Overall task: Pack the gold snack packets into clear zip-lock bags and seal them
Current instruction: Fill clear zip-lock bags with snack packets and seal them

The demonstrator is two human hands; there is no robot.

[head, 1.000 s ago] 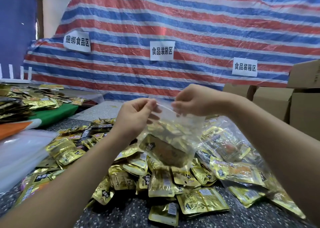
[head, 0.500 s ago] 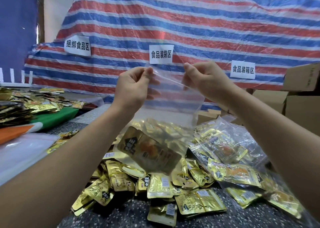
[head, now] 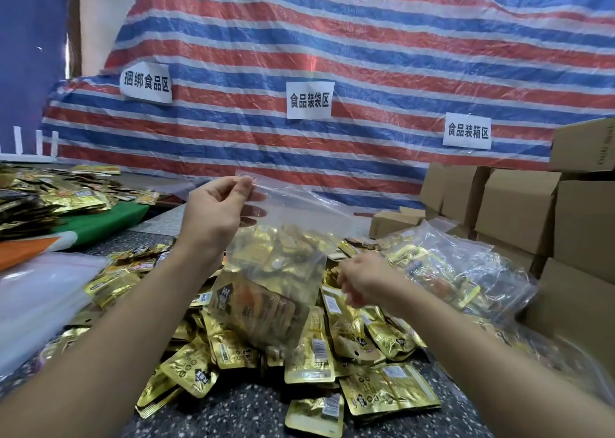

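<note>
Comparing with the frame half a second earlier, the right hand (head: 364, 279) is seen to have left the bag's top edge and dropped to 4 o'clock of the bag, low over the loose gold packets (head: 309, 354). The clear bag (head: 283, 238) is now held by the left hand (head: 216, 211) alone, its upper corner pinched between thumb and fingers, so that it hangs tilted with packets gathered at its bottom. The right hand's fingers are blurred; whether they are spread or curled cannot be told. Filled bags (head: 446, 271) lie at 3 o'clock, just beside cardboard boxes (head: 519, 211). Bare speckled table (head: 253, 407) is left at 6 o'clock, between the forearms. A striped tarp (head: 366, 55) closes off 12 o'clock.
</note>
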